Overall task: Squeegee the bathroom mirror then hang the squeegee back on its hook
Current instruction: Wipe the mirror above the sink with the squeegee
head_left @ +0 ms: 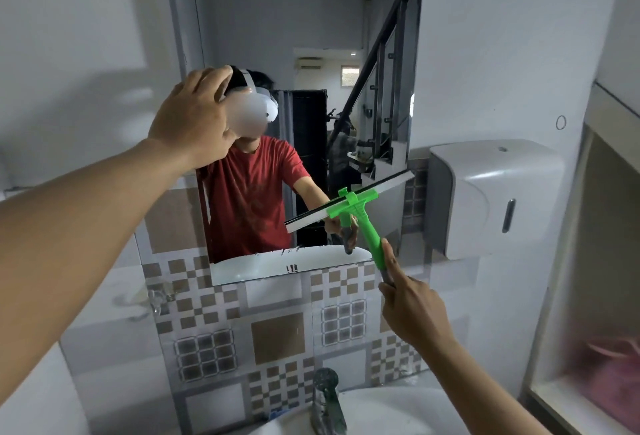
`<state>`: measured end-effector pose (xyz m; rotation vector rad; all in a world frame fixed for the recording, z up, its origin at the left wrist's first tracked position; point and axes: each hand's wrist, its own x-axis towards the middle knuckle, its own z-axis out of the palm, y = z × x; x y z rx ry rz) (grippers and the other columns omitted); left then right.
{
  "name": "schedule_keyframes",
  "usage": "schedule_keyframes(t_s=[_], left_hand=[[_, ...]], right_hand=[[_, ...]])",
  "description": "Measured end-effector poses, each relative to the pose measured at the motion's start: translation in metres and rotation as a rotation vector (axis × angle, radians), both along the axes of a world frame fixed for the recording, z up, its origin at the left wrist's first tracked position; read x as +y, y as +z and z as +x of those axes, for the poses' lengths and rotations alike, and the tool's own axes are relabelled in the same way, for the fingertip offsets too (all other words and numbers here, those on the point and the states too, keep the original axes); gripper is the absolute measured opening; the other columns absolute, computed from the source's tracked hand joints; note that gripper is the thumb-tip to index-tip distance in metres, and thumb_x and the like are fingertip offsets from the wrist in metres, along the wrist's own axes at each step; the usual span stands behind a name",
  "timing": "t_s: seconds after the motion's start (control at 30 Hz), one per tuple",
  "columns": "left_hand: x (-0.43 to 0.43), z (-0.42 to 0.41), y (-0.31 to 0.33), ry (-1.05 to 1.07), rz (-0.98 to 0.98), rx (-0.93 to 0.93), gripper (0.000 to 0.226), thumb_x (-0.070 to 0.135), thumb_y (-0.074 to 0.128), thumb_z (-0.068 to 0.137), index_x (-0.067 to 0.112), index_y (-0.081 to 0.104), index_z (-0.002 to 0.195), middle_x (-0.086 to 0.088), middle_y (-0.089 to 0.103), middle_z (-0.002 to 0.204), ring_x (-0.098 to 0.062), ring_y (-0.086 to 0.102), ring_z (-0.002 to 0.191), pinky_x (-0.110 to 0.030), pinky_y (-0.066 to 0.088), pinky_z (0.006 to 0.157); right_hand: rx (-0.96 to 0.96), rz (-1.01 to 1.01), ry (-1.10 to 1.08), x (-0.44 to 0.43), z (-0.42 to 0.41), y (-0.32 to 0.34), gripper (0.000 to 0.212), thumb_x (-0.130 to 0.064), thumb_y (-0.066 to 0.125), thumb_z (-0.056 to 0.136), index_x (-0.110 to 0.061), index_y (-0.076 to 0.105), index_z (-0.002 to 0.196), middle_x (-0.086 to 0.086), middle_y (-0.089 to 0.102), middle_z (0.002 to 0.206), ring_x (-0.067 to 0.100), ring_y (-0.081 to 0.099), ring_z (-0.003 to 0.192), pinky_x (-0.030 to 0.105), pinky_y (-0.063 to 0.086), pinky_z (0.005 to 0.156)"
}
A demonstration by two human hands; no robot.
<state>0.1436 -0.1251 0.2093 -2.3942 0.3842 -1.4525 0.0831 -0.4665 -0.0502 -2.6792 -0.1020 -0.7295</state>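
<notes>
My right hand (412, 299) grips the grey end of the one green squeegee (360, 213), forefinger laid along the handle. The handle runs up and left from that hand; the blade lies across it, slanting from lower left to upper right against the lower right of the single mirror (311, 53). My left hand (194, 119) rests flat, fingers open, on the mirror's left edge, well apart. I see no hook.

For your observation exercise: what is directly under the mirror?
Under the mirror runs patterned wall tile, then a faucet over the white sink. The sink's bowl is out of frame.
</notes>
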Motion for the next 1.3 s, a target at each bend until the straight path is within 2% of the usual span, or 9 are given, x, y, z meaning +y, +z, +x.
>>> schedule_keyframes(t_s=[0.13, 0.33, 0.5, 0.63, 0.77, 0.9, 1.0, 1.2, 1.3], left_hand=[[0.002, 0.003, -0.001, 0.005, 0.013, -0.007, 0.056, 0.033, 0.072, 0.084, 0.004, 0.065, 0.131, -0.012, 0.032, 0.157, -0.036, 0.032, 0.138, -0.056, 0.043, 0.106], [-0.001, 0.002, -0.001, -0.029, 0.014, -0.005, 0.064, 0.029, 0.075, 0.081, 0.009, 0.057, 0.139, -0.018, 0.035, 0.155, -0.043, 0.034, 0.137, -0.06, 0.042, 0.104], [-0.001, 0.0, -0.002, -0.026, 0.009, -0.002, 0.061, 0.028, 0.076, 0.082, 0.009, 0.059, 0.137, -0.017, 0.035, 0.155, -0.043, 0.033, 0.137, -0.06, 0.042, 0.104], [0.0, 0.0, -0.001, -0.051, 0.011, 0.001, 0.073, 0.026, 0.077, 0.081, 0.016, 0.048, 0.148, -0.018, 0.035, 0.155, -0.044, 0.034, 0.137, -0.06, 0.04, 0.107], [0.0, 0.001, -0.001, -0.046, 0.01, 0.004, 0.074, 0.023, 0.076, 0.081, 0.019, 0.046, 0.149, -0.017, 0.035, 0.156, -0.042, 0.035, 0.136, -0.059, 0.041, 0.106], [0.003, 0.004, -0.001, -0.039, 0.005, 0.016, 0.075, 0.021, 0.075, 0.081, 0.021, 0.045, 0.149, -0.015, 0.033, 0.157, -0.042, 0.035, 0.137, -0.058, 0.04, 0.108], [0.004, 0.006, -0.002, -0.043, 0.006, 0.009, 0.076, 0.021, 0.076, 0.08, 0.021, 0.045, 0.149, -0.014, 0.034, 0.157, -0.041, 0.034, 0.138, -0.057, 0.04, 0.108], [0.005, 0.006, -0.001, -0.023, 0.013, 0.013, 0.078, 0.023, 0.076, 0.079, 0.022, 0.044, 0.15, -0.014, 0.034, 0.157, -0.04, 0.034, 0.139, -0.057, 0.042, 0.107], [0.004, 0.006, -0.001, -0.017, 0.024, 0.011, 0.077, 0.021, 0.074, 0.078, 0.023, 0.044, 0.149, -0.013, 0.035, 0.156, -0.039, 0.035, 0.137, -0.056, 0.044, 0.103]], right_hand=[[0.075, 0.067, 0.005, -0.002, -0.008, -0.022, 0.084, -0.028, 0.049, 0.104, -0.038, -0.016, 0.156, -0.001, 0.061, 0.078, 0.012, 0.058, 0.056, 0.024, 0.052, 0.051], [0.193, 0.215, 0.055, 0.023, -0.023, -0.034, 0.083, -0.026, 0.05, 0.104, -0.031, -0.012, 0.159, 0.001, 0.059, 0.084, 0.005, 0.047, 0.053, 0.016, 0.035, 0.044], [0.238, 0.509, 0.126, 0.062, -0.028, -0.035, 0.089, -0.017, 0.052, 0.103, -0.039, -0.016, 0.157, 0.002, 0.059, 0.092, 0.018, 0.065, 0.068, 0.026, 0.056, 0.055], [0.231, 0.759, 0.177, 0.094, -0.032, -0.033, 0.086, -0.015, 0.05, 0.103, -0.04, -0.012, 0.158, 0.0, 0.063, 0.098, 0.016, 0.066, 0.07, 0.03, 0.057, 0.059], [0.241, 0.927, 0.194, 0.127, -0.029, -0.031, 0.076, -0.017, 0.049, 0.101, -0.035, 0.003, 0.159, 0.009, 0.063, 0.088, 0.033, 0.069, 0.077, 0.051, 0.063, 0.066], [0.228, 1.069, 0.246, 0.151, -0.03, -0.028, 0.08, -0.016, 0.049, 0.103, -0.036, -0.004, 0.159, 0.007, 0.06, 0.086, 0.025, 0.065, 0.074, 0.04, 0.065, 0.067], [0.23, 1.107, 0.297, 0.172, -0.036, -0.03, 0.083, -0.016, 0.048, 0.104, -0.035, -0.012, 0.158, 0.003, 0.058, 0.083, 0.026, 0.064, 0.071, 0.024, 0.059, 0.057], [0.271, 1.022, 0.357, 0.213, -0.047, -0.047, 0.089, -0.016, 0.049, 0.104, -0.043, -0.017, 0.156, 0.0, 0.059, 0.075, 0.014, 0.061, 0.065, 0.034, 0.063, 0.067], [0.304, 0.96, 0.387, 0.232, -0.052, -0.056, 0.092, -0.021, 0.048, 0.105, -0.048, -0.028, 0.149, 0.002, 0.065, 0.077, 0.018, 0.065, 0.065, 0.03, 0.061, 0.065]])
